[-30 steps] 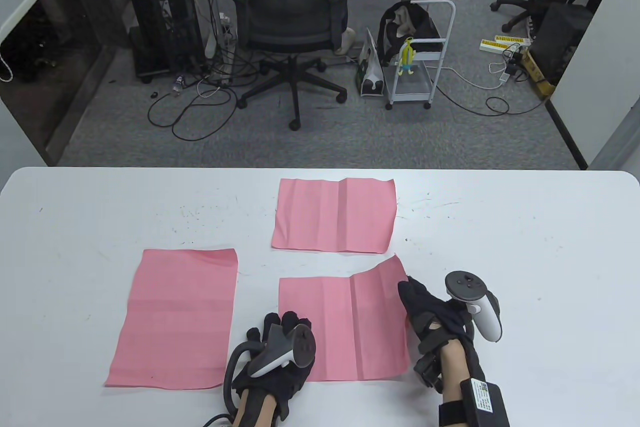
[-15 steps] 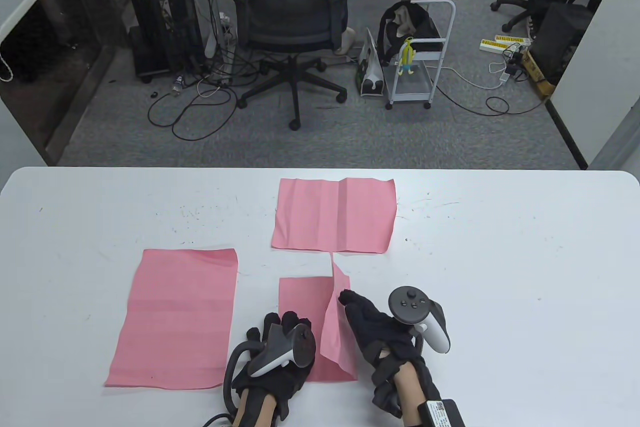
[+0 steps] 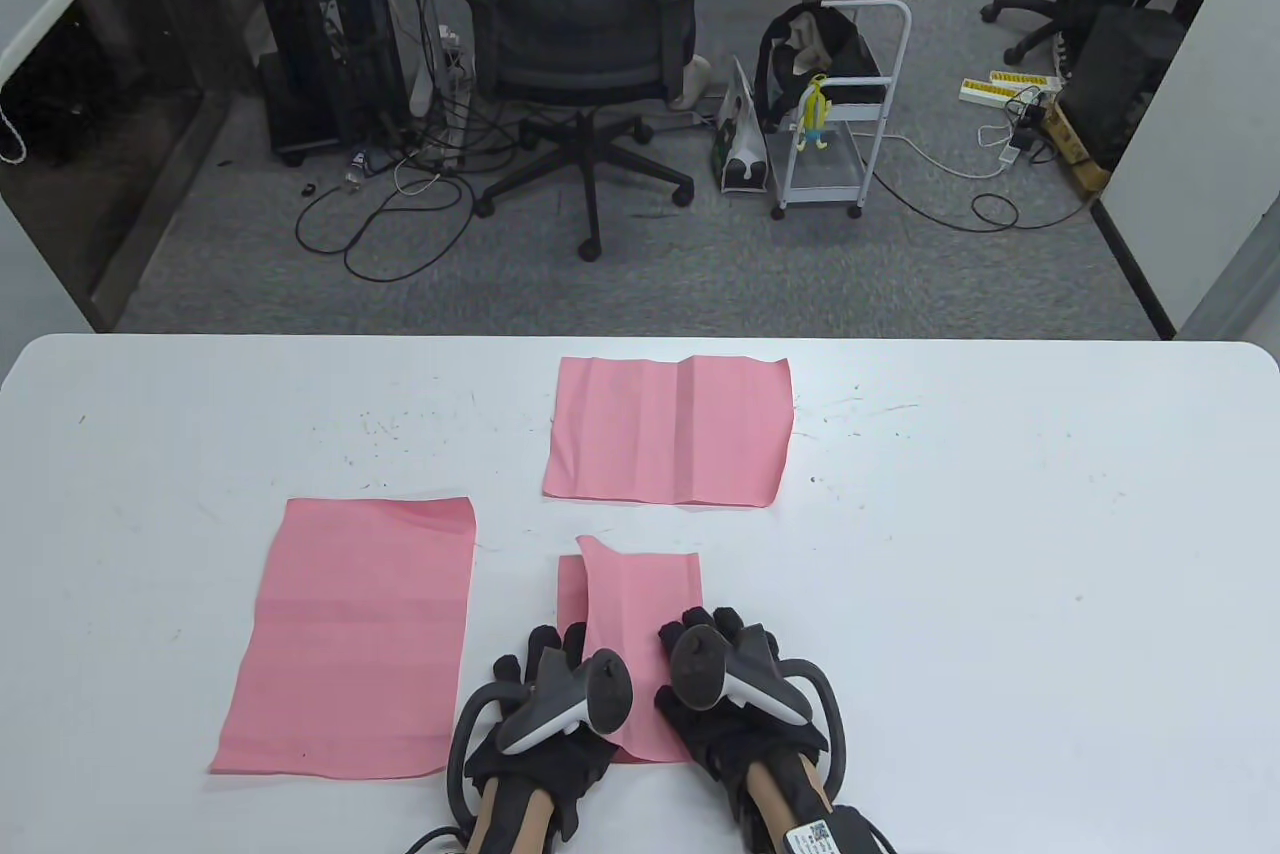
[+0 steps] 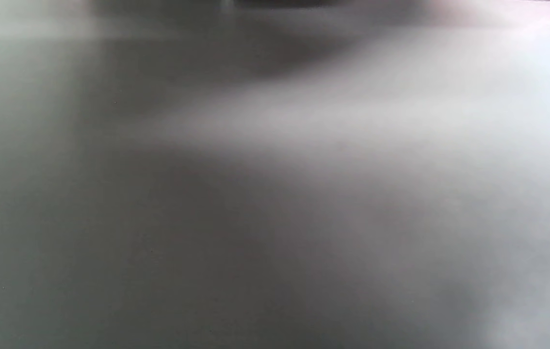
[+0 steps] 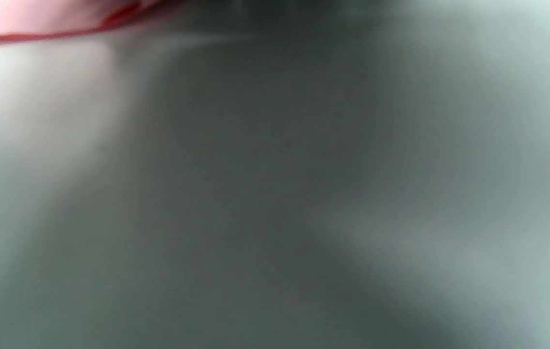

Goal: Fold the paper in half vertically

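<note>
Since half a second ago, the right hand (image 3: 725, 689) has swung left and down, laying the raised right half of the near pink paper (image 3: 640, 614) over its left half. That paper now lies folded at the near middle of the white surface (image 3: 1000, 544); the top layer sits slightly askew, so a thin strip of the lower layer shows along the left edge, and its far left corner curls up a little. Both gloved hands rest on the near part of the folded paper, the left hand (image 3: 555, 704) at its left edge, the right at its right edge. Their trackers cover most of the fingers, so how open either grip is I cannot tell. A larger pink sheet (image 3: 350, 634) lies flat to the left, and a creased pink sheet (image 3: 670, 429) lies farther away, just beyond the folded one. Both wrist views show only blur with a pink trace at the top edge.
</note>
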{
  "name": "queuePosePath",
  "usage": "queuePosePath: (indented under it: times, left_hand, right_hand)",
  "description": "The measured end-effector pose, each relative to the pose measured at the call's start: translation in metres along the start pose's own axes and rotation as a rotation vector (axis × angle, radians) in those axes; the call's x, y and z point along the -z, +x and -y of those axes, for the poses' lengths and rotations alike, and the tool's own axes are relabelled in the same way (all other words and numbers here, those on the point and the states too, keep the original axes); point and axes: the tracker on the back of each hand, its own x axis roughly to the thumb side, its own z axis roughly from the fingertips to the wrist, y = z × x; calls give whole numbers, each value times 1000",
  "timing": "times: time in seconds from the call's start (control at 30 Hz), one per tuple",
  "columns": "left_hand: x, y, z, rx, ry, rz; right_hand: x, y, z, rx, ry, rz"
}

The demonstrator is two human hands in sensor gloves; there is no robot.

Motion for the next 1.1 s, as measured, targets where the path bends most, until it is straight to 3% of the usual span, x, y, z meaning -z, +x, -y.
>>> queuePosePath:
  times: [0.23, 0.4, 0.5, 0.6, 0.73, 0.87, 1.0, 1.1]
  left_hand:
    - [-1, 1, -1, 21, 6, -12]
    - [-7, -4, -8, 27, 72, -43]
    - [-13, -16, -15, -50, 167, -94]
    - [-23, -28, -23, -133, 335, -171]
    - [-36, -26, -33, -205, 487, -165]
    - [-33, -8, -31, -106, 419, -78]
    - [-14, 7, -14, -34, 202, -14]
    - [-1, 6, -2, 38, 93, -57]
  right_hand:
    - [0, 1, -1, -17, 18, -3]
    - [-1, 1, -1, -15, 23, -3]
    - [-1, 1, -1, -14, 27, -2]
    - [-1, 1, -1, -12, 30, -2]
    - [-1, 1, -1, -12, 31, -2]
    - [-2, 1, 0, -10, 36, -2]
    - [-2, 1, 0, -10, 37, -2]
    - [-2, 1, -1, -9, 38, -2]
